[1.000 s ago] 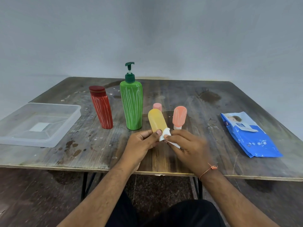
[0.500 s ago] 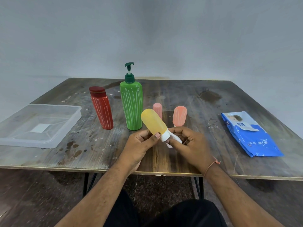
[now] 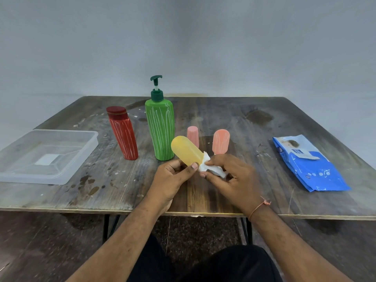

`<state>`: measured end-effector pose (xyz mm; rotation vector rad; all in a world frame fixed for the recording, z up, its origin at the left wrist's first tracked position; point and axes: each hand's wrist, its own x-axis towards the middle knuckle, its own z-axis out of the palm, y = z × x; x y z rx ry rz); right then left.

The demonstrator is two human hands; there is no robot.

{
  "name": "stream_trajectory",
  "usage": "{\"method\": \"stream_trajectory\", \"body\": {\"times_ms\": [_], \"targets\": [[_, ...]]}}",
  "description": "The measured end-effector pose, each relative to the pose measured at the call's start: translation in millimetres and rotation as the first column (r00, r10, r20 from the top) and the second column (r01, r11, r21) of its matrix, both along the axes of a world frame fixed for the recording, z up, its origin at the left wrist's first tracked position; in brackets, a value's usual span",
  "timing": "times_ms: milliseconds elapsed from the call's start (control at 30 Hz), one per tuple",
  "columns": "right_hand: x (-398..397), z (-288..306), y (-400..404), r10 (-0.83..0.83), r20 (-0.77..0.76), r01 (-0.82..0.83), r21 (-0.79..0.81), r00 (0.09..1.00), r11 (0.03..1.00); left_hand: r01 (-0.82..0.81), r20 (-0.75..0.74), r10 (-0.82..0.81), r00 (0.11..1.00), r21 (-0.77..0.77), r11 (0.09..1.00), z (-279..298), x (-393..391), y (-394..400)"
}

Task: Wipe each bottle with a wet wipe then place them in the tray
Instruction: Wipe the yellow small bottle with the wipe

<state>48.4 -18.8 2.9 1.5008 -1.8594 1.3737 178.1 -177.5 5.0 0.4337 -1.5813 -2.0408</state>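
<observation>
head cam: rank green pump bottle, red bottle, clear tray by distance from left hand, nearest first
From the left hand:
1. green pump bottle, standing just beyond it, slightly to the left.
2. red bottle, standing further left, leaning.
3. clear tray, at the table's far left edge.

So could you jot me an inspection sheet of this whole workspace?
Surface: wooden table, stained and worn.
Job's things: yellow bottle held tilted; wet wipe at its cap end; red bottle, green pump bottle and two pink bottles standing; tray holds no bottles.
Clutter: blue wipes pack.
Hands: left hand grips the yellow bottle; right hand pinches the wet wipe.
Cables: nothing seen.
Surroundings: plain wall.
</observation>
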Motion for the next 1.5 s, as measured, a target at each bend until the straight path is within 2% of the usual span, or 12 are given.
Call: {"method": "stream_trajectory", "body": {"times_ms": [100, 200, 333, 500, 833, 1000, 1067, 1133, 1233, 1333, 1400, 1500], "targets": [[4.6, 1.2, -3.4, 0.026, 0.306, -0.043, 0.049, 0.952, 0.998, 0.030, -0.027, -0.030, 0.999, 0.020, 0.999, 0.4, 1.5, -0.2], [11.8, 5.9, -9.3, 0.165, 0.664, -0.187, -0.039, 0.729, 0.982, 0.047, -0.064, -0.046, 0.997, 0.013, 0.999, 1.6, 2.8, 0.7], [19.2, 11.1, -14.6, 0.267, 0.843, -0.263, -0.156, 0.468, 0.952, 0.009, -0.091, -0.010, 0.996, -0.010, 1.000, 1.2, 4.5, 1.0], [18.8, 14.6, -18.2, 0.278, 0.937, -0.344, -0.196, 0.209, 0.918, -0.061, -0.107, 0.054, 0.993, -0.058, 0.996, -1.8, 3.5, 0.8], [18.8, 27.3, -14.6, 0.189, 0.978, -0.391, -0.210, -0.092, 0.896, -0.181, -0.112, 0.163, 0.980, -0.180, 0.967, -4.5, 6.1, 4.9], [16.4, 24.2, -9.7, 0.239, 0.952, -0.254, -0.284, -0.193, 0.925, -0.228, -0.112, 0.210, 0.971, -0.194, 0.954, -4.6, 6.0, 4.5], [17.7, 19.8, -8.5, 0.322, 0.935, -0.174, -0.345, -0.151, 0.922, -0.225, -0.094, 0.210, 0.973, -0.216, 0.950, -5.2, 4.8, 4.2], [20.0, 14.0, -8.3, 0.378, 0.926, -0.099, -0.377, -0.009, 0.921, -0.228, -0.071, 0.218, 0.973, -0.224, 0.947, -5.3, 3.7, 4.6], [21.6, 6.8, -7.1, 0.235, 0.873, 0.001, -0.261, 0.427, 0.965, -0.224, -0.038, 0.222, 0.974, -0.223, 0.949, -5.4, 2.0, 4.9], [18.1, 2.2, -3.8, 0.034, 0.508, 0.013, -0.089, 0.861, 0.996, -0.219, -0.032, 0.218, 0.975, -0.225, 0.949, -4.5, 1.1, 6.1], [19.0, -0.3, -3.2, 0.004, 0.243, -0.007, 0.011, 0.970, 1.000, -0.227, -0.039, 0.224, 0.974, -0.223, 0.948, -4.8, 0.0, 5.3], [20.7, -6.7, -1.7, -0.012, -0.006, 0.012, 0.086, 1.000, 0.996, -0.224, -0.050, 0.219, 0.974, -0.163, 0.961, -3.2, 0.4, 5.8]]}}
